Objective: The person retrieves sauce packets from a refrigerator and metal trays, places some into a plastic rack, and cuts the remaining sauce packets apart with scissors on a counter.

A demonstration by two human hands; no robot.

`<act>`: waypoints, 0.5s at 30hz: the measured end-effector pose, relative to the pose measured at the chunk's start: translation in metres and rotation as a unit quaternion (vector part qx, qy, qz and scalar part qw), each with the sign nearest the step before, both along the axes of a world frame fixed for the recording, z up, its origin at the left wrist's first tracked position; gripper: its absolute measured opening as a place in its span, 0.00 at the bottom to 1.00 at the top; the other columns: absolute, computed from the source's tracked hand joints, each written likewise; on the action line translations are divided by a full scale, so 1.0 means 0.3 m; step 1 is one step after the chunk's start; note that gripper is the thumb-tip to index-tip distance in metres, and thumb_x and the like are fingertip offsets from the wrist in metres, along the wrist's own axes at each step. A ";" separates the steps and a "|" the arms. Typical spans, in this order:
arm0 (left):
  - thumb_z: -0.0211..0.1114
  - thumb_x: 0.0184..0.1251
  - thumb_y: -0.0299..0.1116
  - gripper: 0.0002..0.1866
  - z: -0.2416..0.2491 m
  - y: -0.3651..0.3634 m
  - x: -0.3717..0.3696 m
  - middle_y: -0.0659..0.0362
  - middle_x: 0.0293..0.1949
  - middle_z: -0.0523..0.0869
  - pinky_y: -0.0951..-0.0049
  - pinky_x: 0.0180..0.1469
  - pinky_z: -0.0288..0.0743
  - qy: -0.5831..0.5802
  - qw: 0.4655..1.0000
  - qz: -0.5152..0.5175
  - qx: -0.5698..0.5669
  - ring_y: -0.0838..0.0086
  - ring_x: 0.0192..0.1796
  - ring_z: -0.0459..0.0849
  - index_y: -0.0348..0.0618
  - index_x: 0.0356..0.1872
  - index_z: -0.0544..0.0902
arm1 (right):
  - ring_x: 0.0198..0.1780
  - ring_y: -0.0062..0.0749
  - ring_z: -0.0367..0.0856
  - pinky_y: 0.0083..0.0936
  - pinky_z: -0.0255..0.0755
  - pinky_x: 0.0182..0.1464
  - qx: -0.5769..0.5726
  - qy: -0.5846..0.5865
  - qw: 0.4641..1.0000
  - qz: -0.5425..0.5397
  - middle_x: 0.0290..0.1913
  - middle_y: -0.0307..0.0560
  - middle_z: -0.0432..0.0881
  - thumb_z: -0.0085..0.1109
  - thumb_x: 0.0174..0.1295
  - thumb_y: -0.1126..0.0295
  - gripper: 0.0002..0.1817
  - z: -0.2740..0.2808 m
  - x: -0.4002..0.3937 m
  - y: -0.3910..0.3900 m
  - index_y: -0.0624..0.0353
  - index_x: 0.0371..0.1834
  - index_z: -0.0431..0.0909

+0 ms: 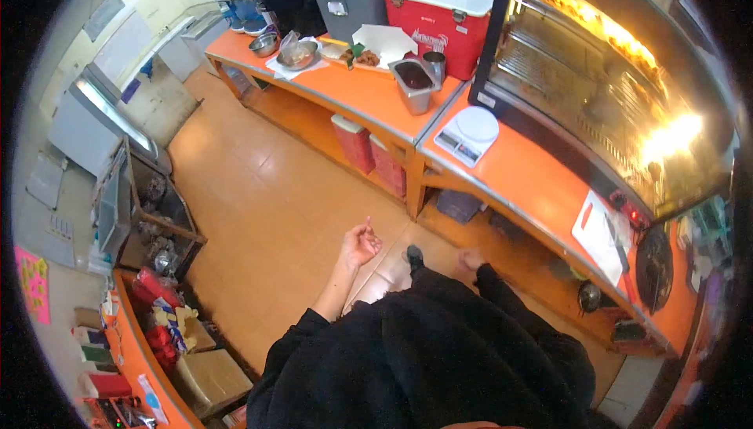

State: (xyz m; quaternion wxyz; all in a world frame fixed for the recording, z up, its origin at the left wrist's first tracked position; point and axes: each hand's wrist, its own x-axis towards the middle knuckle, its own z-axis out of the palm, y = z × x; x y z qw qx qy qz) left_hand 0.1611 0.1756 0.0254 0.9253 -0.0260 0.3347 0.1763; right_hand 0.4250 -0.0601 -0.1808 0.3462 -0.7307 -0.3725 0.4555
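Observation:
My left hand (361, 245) is held out over the tiled floor, palm up, with its fingers loosely curled and apart and nothing in them. Low beside the counter's front edge is my right hand (471, 259); it is small and smeared, so its fingers do not show clearly. Neither hand touches anything that I can see. Nearest to the right hand is the orange counter (527, 208). On it stand a white kitchen scale (468, 135), a metal container of dark sauce (414, 80) and a white cutting board (598, 233) with a knife (616, 245).
A lit glass food warmer (580, 76) stands on the right counter. Behind are a red cooler (439, 25), a grey cooler (353, 13) and a metal bowl (296, 54). A wooden shelf rack (161, 213) and a cardboard box (210, 382) stand at the left. Floor tiles (259, 194) lie between.

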 end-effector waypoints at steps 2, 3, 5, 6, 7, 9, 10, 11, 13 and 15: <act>0.50 0.58 0.32 0.08 0.007 0.136 0.112 0.67 0.17 0.77 0.77 0.25 0.61 0.037 0.999 0.037 -0.004 0.81 0.17 0.68 0.53 0.39 0.74 | 0.18 0.27 0.73 0.25 0.68 0.21 0.058 0.061 0.990 -0.115 0.18 0.39 0.75 0.43 0.57 0.67 0.11 0.281 0.165 0.306 0.57 0.22 0.74; 0.47 0.59 0.32 0.10 0.012 0.193 0.159 0.64 0.22 0.79 0.76 0.26 0.63 0.010 0.998 0.030 0.049 0.80 0.18 0.70 0.52 0.41 0.73 | 0.19 0.28 0.74 0.27 0.68 0.22 0.109 -0.010 0.989 -0.098 0.18 0.39 0.76 0.44 0.57 0.64 0.12 0.461 0.236 0.464 0.56 0.23 0.74; 0.47 0.60 0.33 0.11 0.037 0.310 0.254 0.62 0.27 0.80 0.75 0.28 0.66 -0.023 0.996 0.005 0.085 0.79 0.22 0.72 0.52 0.43 0.72 | 0.30 0.45 0.75 0.41 0.66 0.30 0.037 -0.357 0.926 -0.113 0.27 0.52 0.78 0.40 0.57 0.57 0.17 0.622 0.417 0.747 0.58 0.25 0.74; 0.46 0.60 0.33 0.12 0.052 0.361 0.293 0.60 0.31 0.81 0.74 0.30 0.69 -0.067 0.991 -0.019 0.119 0.77 0.25 0.75 0.51 0.44 0.72 | 0.33 0.48 0.75 0.42 0.67 0.33 0.115 -0.276 0.937 -0.183 0.31 0.53 0.78 0.43 0.56 0.54 0.18 0.646 0.501 0.857 0.58 0.31 0.73; 0.46 0.60 0.33 0.12 0.072 0.402 0.322 0.60 0.31 0.81 0.74 0.30 0.69 -0.058 0.993 -0.020 0.105 0.77 0.25 0.75 0.51 0.44 0.72 | 0.28 0.44 0.77 0.36 0.69 0.32 0.149 -0.318 0.916 -0.194 0.30 0.54 0.77 0.45 0.54 0.49 0.23 0.630 0.601 0.961 0.60 0.37 0.72; 0.44 0.62 0.34 0.15 0.125 0.511 0.406 0.58 0.40 0.79 0.71 0.36 0.72 -0.041 0.990 -0.048 0.129 0.71 0.35 0.79 0.49 0.50 0.69 | 0.23 0.29 0.78 0.24 0.72 0.24 0.099 -0.069 0.970 -0.212 0.28 0.49 0.77 0.52 0.52 0.50 0.26 0.747 0.680 1.110 0.63 0.43 0.70; 0.44 0.62 0.34 0.15 0.138 0.573 0.460 0.58 0.40 0.79 0.71 0.36 0.72 -0.039 0.991 -0.052 0.121 0.71 0.35 0.79 0.49 0.50 0.69 | 0.23 0.29 0.78 0.24 0.72 0.24 0.091 -0.069 0.970 -0.215 0.28 0.49 0.77 0.52 0.52 0.50 0.26 0.738 0.716 1.166 0.63 0.43 0.70; 0.45 0.62 0.34 0.15 0.147 0.639 0.512 0.57 0.42 0.78 0.71 0.38 0.72 -0.028 0.987 -0.075 0.141 0.70 0.37 0.79 0.49 0.50 0.69 | 0.23 0.29 0.78 0.24 0.72 0.23 0.095 0.028 0.971 -0.220 0.27 0.48 0.77 0.53 0.52 0.52 0.25 0.727 0.743 1.214 0.63 0.43 0.70; 0.47 0.62 0.35 0.16 0.145 0.770 0.623 0.57 0.44 0.77 0.71 0.39 0.73 -0.015 0.982 -0.109 0.153 0.70 0.39 0.79 0.50 0.51 0.69 | 0.22 0.27 0.78 0.22 0.73 0.22 0.080 0.140 0.959 -0.233 0.24 0.45 0.76 0.53 0.54 0.56 0.20 0.771 0.714 1.252 0.62 0.42 0.71; 0.51 0.60 0.37 0.17 0.129 0.899 0.753 0.57 0.44 0.77 0.70 0.41 0.74 -0.004 0.958 -0.177 0.225 0.70 0.39 0.79 0.49 0.51 0.68 | 0.22 0.26 0.78 0.20 0.72 0.21 0.118 0.167 0.946 -0.251 0.23 0.44 0.76 0.52 0.55 0.59 0.18 0.740 0.681 1.248 0.62 0.41 0.71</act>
